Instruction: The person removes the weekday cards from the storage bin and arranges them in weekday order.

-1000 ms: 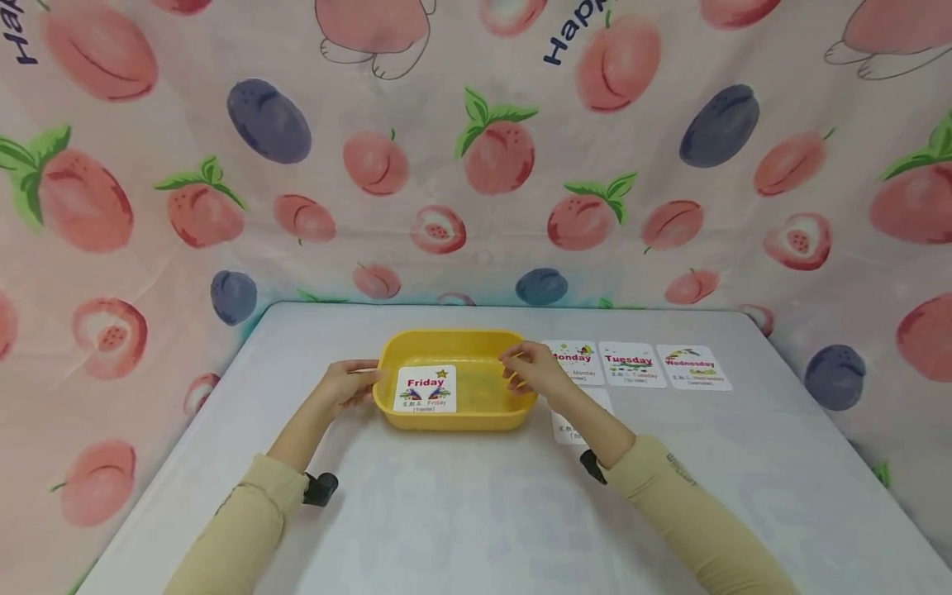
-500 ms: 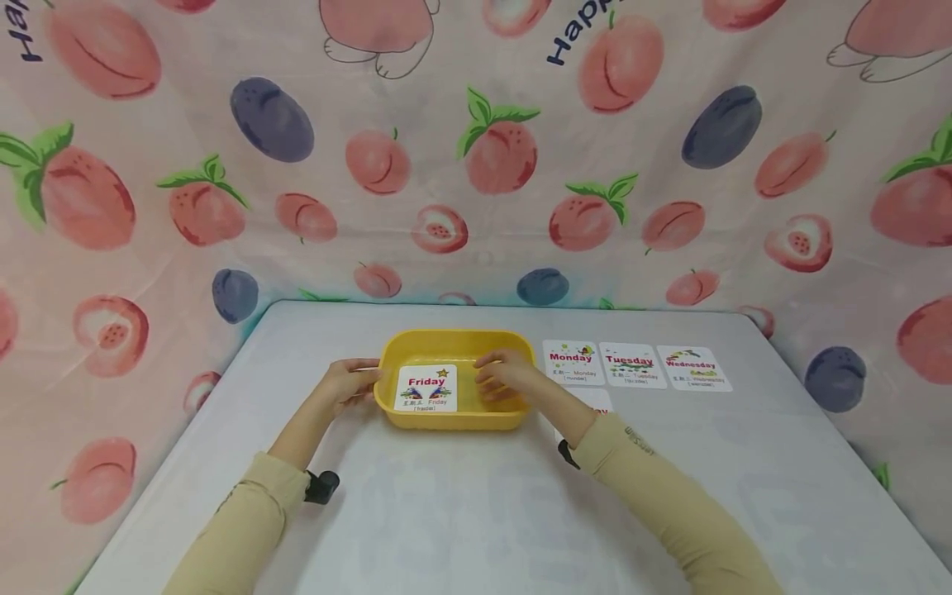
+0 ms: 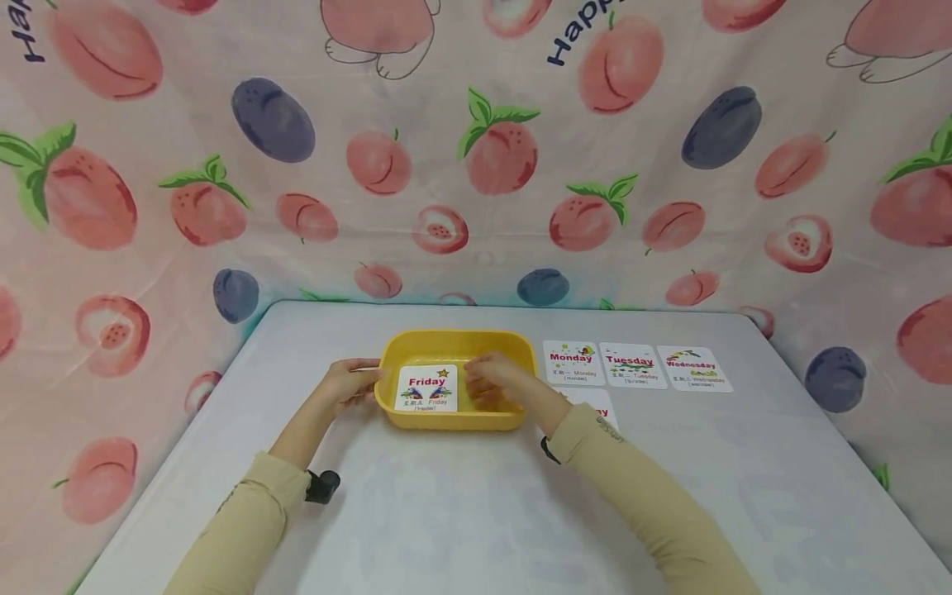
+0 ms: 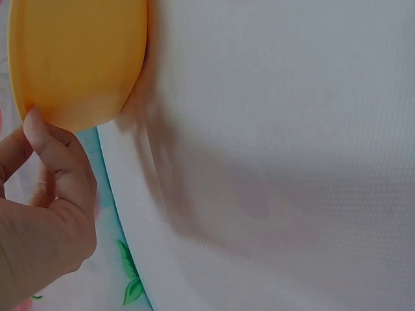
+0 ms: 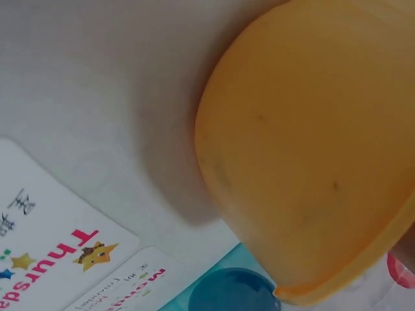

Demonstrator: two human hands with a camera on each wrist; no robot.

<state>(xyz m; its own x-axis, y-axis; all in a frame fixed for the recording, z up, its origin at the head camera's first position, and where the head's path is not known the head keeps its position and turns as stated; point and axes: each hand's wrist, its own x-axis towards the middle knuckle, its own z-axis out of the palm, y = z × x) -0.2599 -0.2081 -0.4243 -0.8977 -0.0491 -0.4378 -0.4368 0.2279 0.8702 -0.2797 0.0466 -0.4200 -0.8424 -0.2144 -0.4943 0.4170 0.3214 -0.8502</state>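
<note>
A yellow plastic tray [image 3: 521, 364] sits mid-table with a white "Friday" card [image 3: 426, 388] lying flat in its left half. My left hand [image 3: 355, 380] grips the tray's left rim; in the left wrist view the thumb of that left hand [image 4: 39, 162] touches the tray's edge [image 4: 78, 58]. My right hand [image 3: 482, 384] reaches over the right rim into the tray. Its fingers lie loosely beside the card's right edge and hold nothing. The right wrist view shows the tray's outer wall [image 5: 311, 142] from below.
Cards "Monday" [image 3: 571, 362], "Tuesday" [image 3: 630, 364] and "Wednesday" [image 3: 692, 368] lie in a row right of the tray. A "Thursday" card [image 3: 598, 406] lies below them, half hidden by my right forearm. Fruit-print cloth walls stand around the white table [image 3: 476, 512].
My right hand has moved left from the tray's right rim into the tray, toward the Friday card. The left hand and tray have stayed put.
</note>
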